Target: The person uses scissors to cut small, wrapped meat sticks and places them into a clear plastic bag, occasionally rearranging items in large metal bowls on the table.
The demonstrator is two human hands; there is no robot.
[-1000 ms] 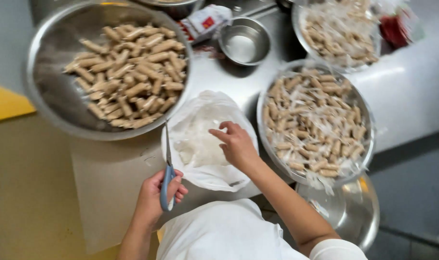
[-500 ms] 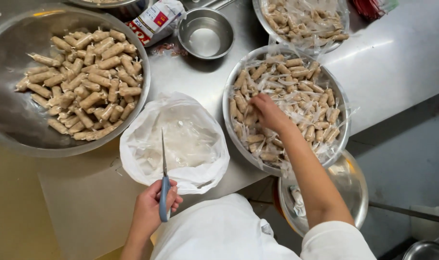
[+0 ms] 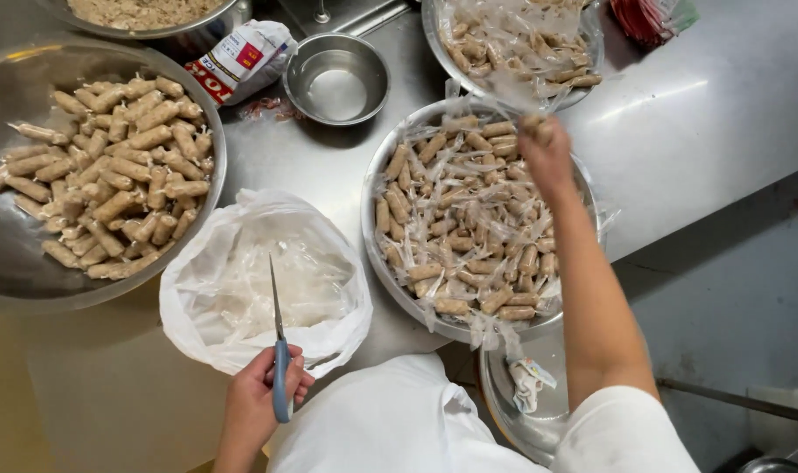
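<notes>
Steel bowl (image 3: 377,254) of wrapped rolls | right hand (image 3: 546,151) fingers pinch a roll | left hand (image 3: 260,398) grips scissors (image 3: 279,350) | plastic bag (image 3: 263,280) between

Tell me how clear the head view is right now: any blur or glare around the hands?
Head view: the right hand is motion-blurred over the bowl of wrapped rolls; the left hand holding the scissors is sharp; soft glare streaks the steel table at upper right; the plastic bag looks bright, detail washed.

A shiny steel worktop (image 3: 705,114) stands above a grey floor (image 3: 731,298).
</notes>
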